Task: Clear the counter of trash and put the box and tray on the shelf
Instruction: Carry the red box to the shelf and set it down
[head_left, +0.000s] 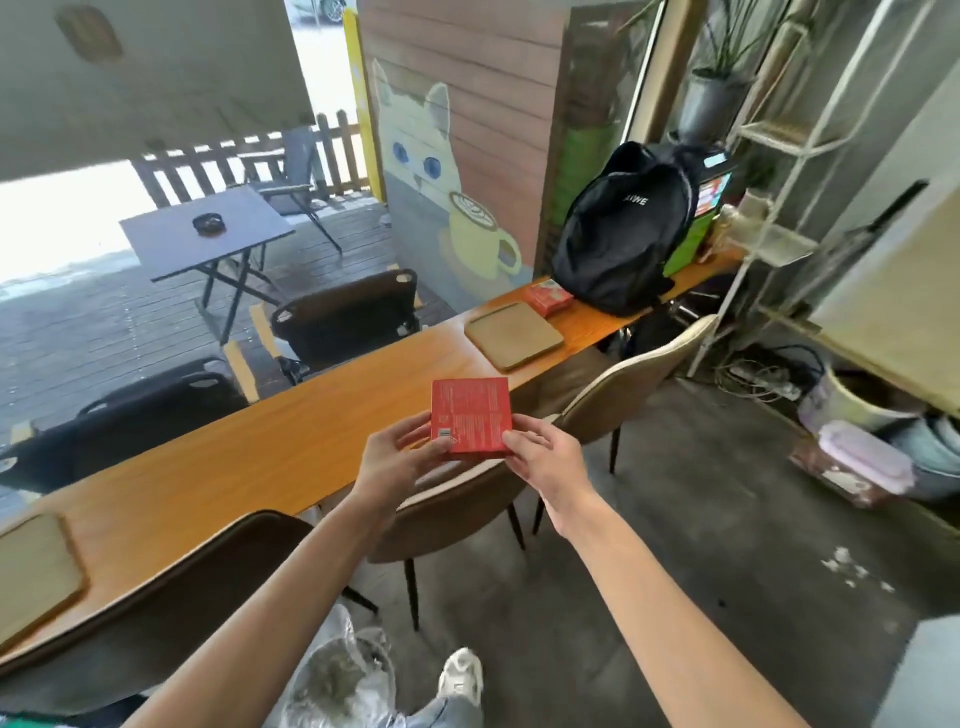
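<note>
Both hands hold a flat red box (471, 415) in the air above the near edge of the long wooden counter (270, 447). My left hand (400, 457) grips its lower left corner and my right hand (540, 457) its lower right corner. A brown tray (513, 334) lies on the counter farther right. Beyond that tray sits a second red box (548, 296), beside a black backpack (621, 234). Another brown tray (31, 571) rests at the counter's near left end. A white metal shelf (774, 171) stands at the right.
Beige and brown chairs (618, 384) stand along the counter's near side. A clear plastic bag (332, 670) with trash sits on the floor by my shoe. Containers and cables clutter the floor at the right. Outside the window are black chairs and a folding table.
</note>
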